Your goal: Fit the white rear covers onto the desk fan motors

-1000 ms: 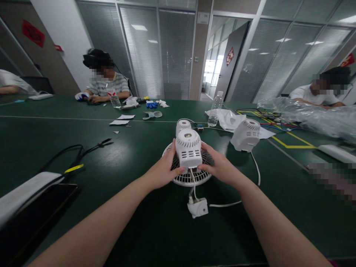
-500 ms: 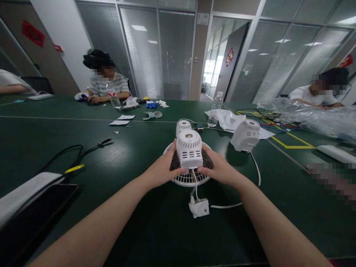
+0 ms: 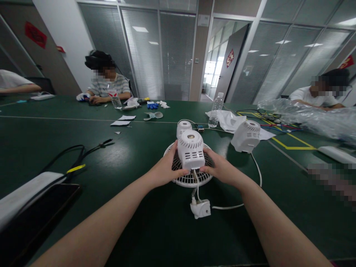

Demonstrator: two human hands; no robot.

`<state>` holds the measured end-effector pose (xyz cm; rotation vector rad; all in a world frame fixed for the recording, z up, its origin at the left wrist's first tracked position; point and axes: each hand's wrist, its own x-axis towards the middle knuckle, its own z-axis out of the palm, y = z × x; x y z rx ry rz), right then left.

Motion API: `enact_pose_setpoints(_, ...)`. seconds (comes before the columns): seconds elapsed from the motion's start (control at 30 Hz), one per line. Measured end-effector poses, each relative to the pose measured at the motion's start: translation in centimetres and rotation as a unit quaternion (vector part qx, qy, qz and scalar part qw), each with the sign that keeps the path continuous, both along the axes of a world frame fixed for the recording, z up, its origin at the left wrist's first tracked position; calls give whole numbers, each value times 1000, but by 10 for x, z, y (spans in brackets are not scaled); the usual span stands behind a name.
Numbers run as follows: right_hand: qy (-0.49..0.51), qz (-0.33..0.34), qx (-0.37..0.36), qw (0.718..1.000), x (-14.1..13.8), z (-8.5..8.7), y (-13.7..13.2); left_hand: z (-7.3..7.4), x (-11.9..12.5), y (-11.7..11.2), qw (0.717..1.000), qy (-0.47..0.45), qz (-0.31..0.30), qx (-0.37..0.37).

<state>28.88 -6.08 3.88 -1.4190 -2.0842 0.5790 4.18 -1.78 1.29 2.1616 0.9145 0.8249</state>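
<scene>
A white fan motor housing [image 3: 190, 149] stands on a round white fan grille [image 3: 187, 180] that lies flat on the green table [image 3: 144, 155]. My left hand [image 3: 164, 170] grips the housing's left side and my right hand [image 3: 221, 169] grips its right side, thumbs meeting at its lower front edge. Thin wires run from the housing down to a small white switch box [image 3: 200, 208], and a white cord [image 3: 257, 168] loops away to the right.
A second white housing [image 3: 246, 135] and a smaller one [image 3: 183, 127] sit behind. A water bottle [image 3: 215, 110], papers, coloured wires [image 3: 278, 126] and clear plastic wrap [image 3: 308, 115] lie further back. A black cable [image 3: 75, 154] and a dark tablet [image 3: 36, 211] are at the left. Three other people sit at the far edges.
Almost nothing has moved: both hands stay on the housing, and the view has shifted very slightly.
</scene>
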Motion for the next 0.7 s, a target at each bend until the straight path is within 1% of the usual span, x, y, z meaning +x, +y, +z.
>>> enact_pose_setpoints(0.17,-8,4,-9,1000,-1,2,-1,-2,-2,1,1000,13,9,0)
enact_pose_setpoints(0.33,-16,5,15,1000,1,0,-1,-9,0,2,997,41,25,54)
enact_pose_setpoints(0.4,-28,4,17,999,3,0,-2,-11,0,3,996,47,34,62)
enact_pose_setpoints(0.5,-36,15,24,999,5,0,-3,-12,-1,4,995,45,49,79)
enact_pose_setpoints(0.57,-29,17,35,999,6,-1,-3,-12,-2,4,993,59,53,89)
enact_pose_setpoints(0.7,-14,-19,51,998,9,-5,-2,-8,-1,0,990,81,75,89)
